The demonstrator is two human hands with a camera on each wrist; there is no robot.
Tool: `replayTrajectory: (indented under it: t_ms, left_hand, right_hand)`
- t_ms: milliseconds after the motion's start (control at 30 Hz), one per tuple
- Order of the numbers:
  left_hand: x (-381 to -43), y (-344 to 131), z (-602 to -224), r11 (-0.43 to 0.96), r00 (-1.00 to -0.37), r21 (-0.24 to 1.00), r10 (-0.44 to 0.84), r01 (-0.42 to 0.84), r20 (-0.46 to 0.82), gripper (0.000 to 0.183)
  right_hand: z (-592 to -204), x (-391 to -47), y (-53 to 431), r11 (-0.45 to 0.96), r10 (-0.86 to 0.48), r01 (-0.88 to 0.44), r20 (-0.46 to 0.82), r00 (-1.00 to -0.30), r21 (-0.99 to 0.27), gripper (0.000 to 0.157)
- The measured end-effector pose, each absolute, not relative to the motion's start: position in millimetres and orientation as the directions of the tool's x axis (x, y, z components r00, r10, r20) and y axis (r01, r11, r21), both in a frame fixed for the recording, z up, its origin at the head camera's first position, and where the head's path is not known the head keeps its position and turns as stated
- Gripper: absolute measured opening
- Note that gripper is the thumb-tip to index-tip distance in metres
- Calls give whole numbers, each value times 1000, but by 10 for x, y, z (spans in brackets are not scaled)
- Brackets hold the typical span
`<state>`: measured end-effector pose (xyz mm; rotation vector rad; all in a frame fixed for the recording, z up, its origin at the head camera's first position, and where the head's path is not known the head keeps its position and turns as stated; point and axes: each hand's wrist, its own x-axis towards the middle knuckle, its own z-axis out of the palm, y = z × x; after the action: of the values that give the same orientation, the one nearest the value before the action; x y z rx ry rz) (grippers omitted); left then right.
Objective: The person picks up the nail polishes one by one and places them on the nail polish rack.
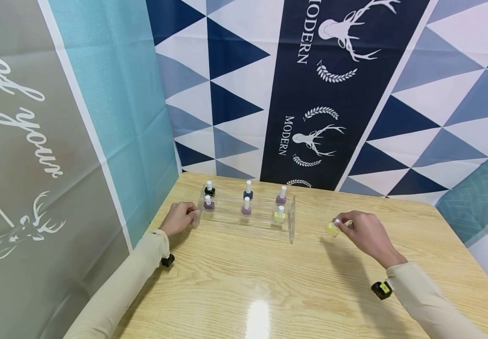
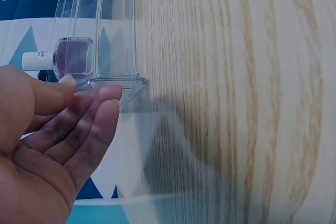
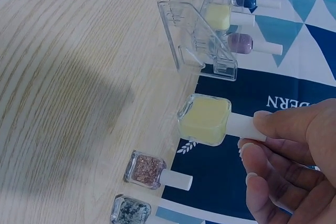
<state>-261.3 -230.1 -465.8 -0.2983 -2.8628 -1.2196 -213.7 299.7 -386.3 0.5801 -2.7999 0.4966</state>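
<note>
A clear acrylic nail polish rack (image 1: 244,225) stands on the table, holding several white-capped bottles. At its left end, my left hand (image 1: 180,217) pinches the side panel between thumb and fingers; a purple bottle (image 2: 73,57) sits just inside that panel in the left wrist view. Out to the right of the rack, my right hand (image 1: 364,233) holds a yellow nail polish bottle (image 3: 205,120) by its white cap, thumb against fingers. Another yellow bottle (image 1: 279,215) occupies the rack's front right, with a purple one (image 1: 281,197) behind it.
In the right wrist view, a pink glitter bottle (image 3: 147,169) and a dark glitter bottle (image 3: 131,211) stand near the right hand. Patterned fabric (image 1: 235,94) rises behind the wooden table (image 1: 227,278), and a grey and teal sheet (image 1: 112,94) borders its left side.
</note>
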Motion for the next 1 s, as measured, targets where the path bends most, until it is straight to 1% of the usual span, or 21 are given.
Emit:
replayTrajectory:
  t_ms: [600,1000]
  left_hand:
    - [-2610,-2298,-4663,678,-981,712,170,183,91,21]
    - [-2623,-2297,-4664,687,-982,704,164,180,91,19]
  right_hand:
    - [-3867,-2125,2896,856,-359,-448,327,-874,-258,5]
    - [-3860,-2121,2810,847,-362,-455,330,-872,-273,7]
